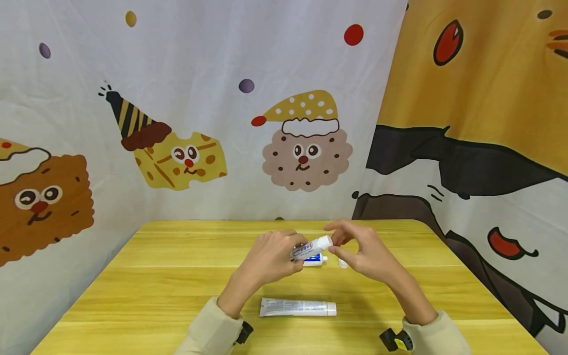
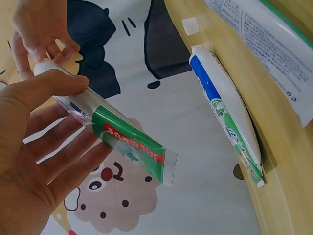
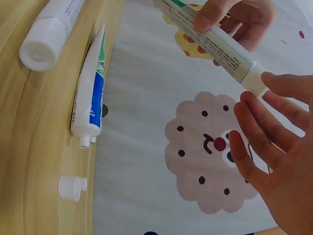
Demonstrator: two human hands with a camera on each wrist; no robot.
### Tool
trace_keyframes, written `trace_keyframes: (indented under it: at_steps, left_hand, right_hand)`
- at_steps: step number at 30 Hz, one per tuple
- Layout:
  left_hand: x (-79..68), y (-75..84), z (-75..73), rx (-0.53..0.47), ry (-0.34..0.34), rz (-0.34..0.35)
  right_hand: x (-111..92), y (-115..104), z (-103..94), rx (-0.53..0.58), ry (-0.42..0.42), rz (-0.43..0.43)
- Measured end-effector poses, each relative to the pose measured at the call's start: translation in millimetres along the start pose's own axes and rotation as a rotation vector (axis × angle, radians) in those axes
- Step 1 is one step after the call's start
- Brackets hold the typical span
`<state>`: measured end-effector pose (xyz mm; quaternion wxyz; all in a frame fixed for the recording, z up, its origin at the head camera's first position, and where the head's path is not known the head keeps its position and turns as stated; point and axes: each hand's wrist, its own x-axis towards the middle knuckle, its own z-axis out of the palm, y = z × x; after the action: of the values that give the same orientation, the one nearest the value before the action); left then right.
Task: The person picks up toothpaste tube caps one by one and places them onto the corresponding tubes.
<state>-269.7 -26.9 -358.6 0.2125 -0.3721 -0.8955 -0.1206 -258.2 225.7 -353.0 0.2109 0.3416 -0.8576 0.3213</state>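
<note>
A cream left sleeve (image 1: 207,331) and matching right sleeve (image 1: 439,340) are worn, ended at the wrists by a plain left cuff (image 1: 225,315) and right cuff (image 1: 424,329). A black unit (image 1: 243,333) is fitted beside the left cuff; a second black unit (image 1: 388,338), marked by a yellow-green patch (image 1: 401,344), is fitted beside the right. The left hand (image 1: 272,254) and right hand (image 1: 368,252) are bare.
</note>
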Motion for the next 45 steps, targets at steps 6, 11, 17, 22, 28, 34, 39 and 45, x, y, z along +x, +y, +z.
trace_keyframes:
  at_steps: [6, 11, 17, 22, 28, 34, 39, 45]
  left_hand:
    - [0.2, 0.4, 0.0, 0.002, -0.003, 0.003]
    - [0.2, 1.0, 0.1, 0.000, -0.002, 0.005]
    - [-0.4, 0.9, 0.7, -0.002, -0.001, 0.003]
    - [-0.1, 0.9, 0.6, 0.002, -0.007, 0.004]
    - [-0.2, 1.2, 0.3, -0.001, -0.015, 0.004]
    - [-0.9, 1.6, 0.7, -0.007, -0.018, 0.003]
    - [-0.5, 2.3, 0.6, -0.016, -0.018, 0.007]
    - [-0.3, 2.6, 0.3, -0.020, -0.020, 0.003]
  right_hand:
    - [-0.2, -1.2, 0.4, -0.015, -0.024, 0.071]
    - [0.2, -2.4, 1.1, -0.057, -0.015, 0.126]
    - [-0.1, -2.9, -0.8, -0.056, 0.051, 0.109]
    - [-0.2, -3.0, -4.0, -0.003, 0.106, -0.046]
    - [1.9, -4.7, -2.1, 0.024, 0.040, -0.156]
    - [1.7, -5.3, 1.4, 0.016, 0.004, -0.137]
    - [0.5, -3.3, 2.2, 0.012, 0.010, -0.116]
    - [0.3, -1.9, 3.0, 0.040, 0.008, -0.103]
